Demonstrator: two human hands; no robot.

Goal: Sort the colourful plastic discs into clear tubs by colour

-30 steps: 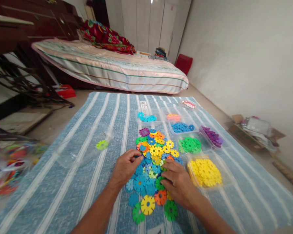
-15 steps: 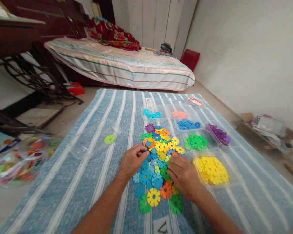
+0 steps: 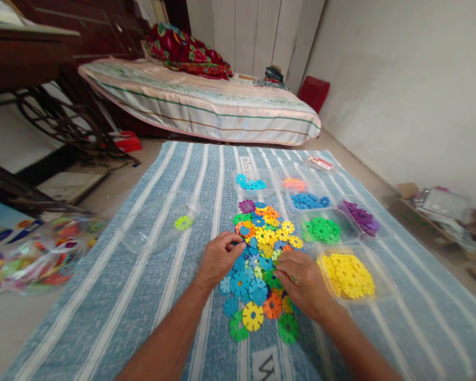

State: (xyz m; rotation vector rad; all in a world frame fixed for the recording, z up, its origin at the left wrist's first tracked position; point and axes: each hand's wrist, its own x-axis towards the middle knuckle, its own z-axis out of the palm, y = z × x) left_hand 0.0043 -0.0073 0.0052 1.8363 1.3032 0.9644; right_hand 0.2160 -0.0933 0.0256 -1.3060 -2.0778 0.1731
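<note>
A heap of notched plastic discs in blue, yellow, orange and green lies in the middle of the striped cloth. At its left side my left hand is closed, thumb and index finger pressed together over the discs; anything between them is hidden. My right hand bends over the heap's right side with its fingers curled down. A light green disc shows beside its fingertips, and whatever they hold cannot be made out. A purple square piece sits at the heap's far end.
Clear boxes hold sorted pieces: yellow discs, green discs, purple pieces, blue discs, orange pieces and light blue discs. On the left, a clear box contains one lime disc. A bed stands beyond the table.
The whole view has shifted slightly, so everything appears a little further right. Both hands stay almost in the same place over the heap, with no visible change in grip.
</note>
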